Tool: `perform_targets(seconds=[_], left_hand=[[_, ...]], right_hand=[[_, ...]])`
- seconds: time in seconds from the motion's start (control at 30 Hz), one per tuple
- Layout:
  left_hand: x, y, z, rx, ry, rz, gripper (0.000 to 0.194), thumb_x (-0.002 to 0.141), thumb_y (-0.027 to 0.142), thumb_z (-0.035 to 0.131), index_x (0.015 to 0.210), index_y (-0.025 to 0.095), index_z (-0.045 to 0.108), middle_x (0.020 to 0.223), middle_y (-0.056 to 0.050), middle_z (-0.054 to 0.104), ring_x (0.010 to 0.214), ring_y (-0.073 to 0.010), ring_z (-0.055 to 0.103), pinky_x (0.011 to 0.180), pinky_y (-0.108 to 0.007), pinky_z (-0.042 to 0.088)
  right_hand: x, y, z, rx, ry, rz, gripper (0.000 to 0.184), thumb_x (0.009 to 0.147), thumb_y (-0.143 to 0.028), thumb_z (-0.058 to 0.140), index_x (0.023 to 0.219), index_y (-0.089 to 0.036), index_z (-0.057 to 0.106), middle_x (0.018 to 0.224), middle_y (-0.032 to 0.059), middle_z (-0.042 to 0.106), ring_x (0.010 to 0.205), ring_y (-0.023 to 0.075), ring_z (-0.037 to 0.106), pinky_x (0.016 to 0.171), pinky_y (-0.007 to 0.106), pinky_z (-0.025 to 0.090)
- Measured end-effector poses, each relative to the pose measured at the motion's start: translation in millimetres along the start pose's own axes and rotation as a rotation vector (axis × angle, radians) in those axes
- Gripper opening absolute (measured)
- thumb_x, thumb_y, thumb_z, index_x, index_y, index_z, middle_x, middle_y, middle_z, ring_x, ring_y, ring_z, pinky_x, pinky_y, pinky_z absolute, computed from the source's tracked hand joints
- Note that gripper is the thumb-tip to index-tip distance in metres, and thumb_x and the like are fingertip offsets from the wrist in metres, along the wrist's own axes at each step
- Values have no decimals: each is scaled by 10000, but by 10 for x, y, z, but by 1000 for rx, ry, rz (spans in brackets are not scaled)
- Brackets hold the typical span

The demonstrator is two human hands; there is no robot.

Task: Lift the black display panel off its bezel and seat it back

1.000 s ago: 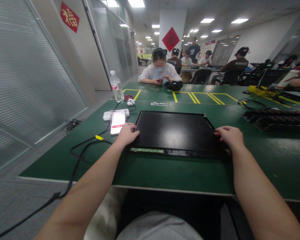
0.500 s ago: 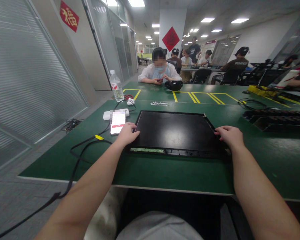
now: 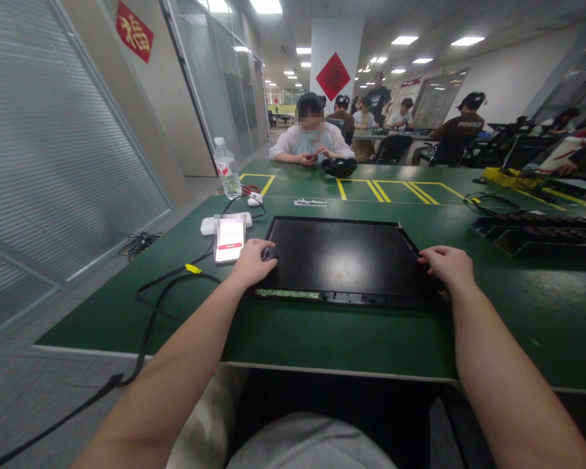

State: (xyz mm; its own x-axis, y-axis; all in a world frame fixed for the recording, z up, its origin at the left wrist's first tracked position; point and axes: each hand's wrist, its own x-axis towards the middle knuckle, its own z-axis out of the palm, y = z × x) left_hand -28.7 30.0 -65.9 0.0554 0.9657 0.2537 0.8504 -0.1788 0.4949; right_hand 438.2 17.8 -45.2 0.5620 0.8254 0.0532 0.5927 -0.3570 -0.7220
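Observation:
A flat black display panel (image 3: pixel 342 254) lies face up on the green table, with a green circuit strip (image 3: pixel 287 294) showing along its near edge. At its left edge, my left hand (image 3: pixel 254 262) has thumb and index finger closed about the rim, their tips reaching over the dark surface. My right hand (image 3: pixel 446 264) pinches the right rim, fingers bent and pressed together. Just left of my left hand lies a phone (image 3: pixel 230 241) with a lit screen. The undersides of both grips are hidden.
A white power strip (image 3: pixel 209 225), a water bottle (image 3: pixel 227 169) and a black cable (image 3: pixel 149 326) are on the left. Small white pieces (image 3: pixel 310 202) lie beyond the panel. Black frame parts (image 3: pixel 542 233) stand at right. A person (image 3: pixel 312 140) sits opposite.
My left hand has shifted slightly right, its fingertips now further over the panel's left edge. My right hand and the panel stay almost where they were.

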Motion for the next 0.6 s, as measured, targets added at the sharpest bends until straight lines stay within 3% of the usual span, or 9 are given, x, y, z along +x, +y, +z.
perform_targets(seconds=[0.4, 0.6], left_hand=[[-27, 39, -18, -12, -16, 35, 376, 822, 296, 726, 1172, 166, 773, 1306, -159, 649, 1285, -331, 629, 1192, -495, 455], [-96, 136, -45, -91, -106, 229, 474, 809, 461, 811, 1226, 237, 785, 1446, -137, 624, 1363, -358, 587, 1195, -533, 444]], right_hand=[[70, 92, 45, 23, 16, -38, 169, 779, -335, 659, 805, -211, 769, 796, 57, 792, 500, 162, 603, 587, 318, 505], [85, 115, 57, 20, 15, -44, 177, 783, -340, 654, 808, -214, 776, 802, 52, 793, 513, 164, 614, 600, 314, 502]])
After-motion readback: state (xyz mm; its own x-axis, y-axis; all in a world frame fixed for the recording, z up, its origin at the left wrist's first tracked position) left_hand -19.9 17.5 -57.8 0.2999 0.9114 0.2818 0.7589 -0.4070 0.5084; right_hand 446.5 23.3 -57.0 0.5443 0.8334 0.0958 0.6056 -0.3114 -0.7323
